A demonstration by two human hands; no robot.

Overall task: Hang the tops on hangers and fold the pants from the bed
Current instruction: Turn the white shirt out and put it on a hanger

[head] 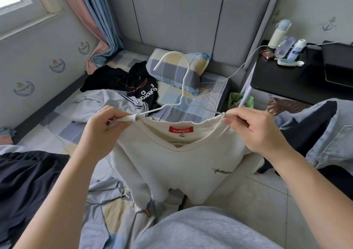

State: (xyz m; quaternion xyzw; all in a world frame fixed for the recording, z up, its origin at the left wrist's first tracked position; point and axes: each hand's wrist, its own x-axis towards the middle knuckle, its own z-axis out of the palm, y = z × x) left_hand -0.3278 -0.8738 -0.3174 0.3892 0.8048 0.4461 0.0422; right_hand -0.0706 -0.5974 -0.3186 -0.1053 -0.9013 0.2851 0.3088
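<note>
So both hands are up over the bed (63, 134) w/ the cream top (172, 164) strung between them: left hand (104, 129) pinches one end of the neckline, right hand (256, 129) pinches the other, white hanger (183, 88) poking up from the collar btwn them, black tee (142, 90) further back.

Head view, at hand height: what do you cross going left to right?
left hand → cream sweater → right hand → light-blue denim garment. White hanger left out: it spans both hands.
</note>
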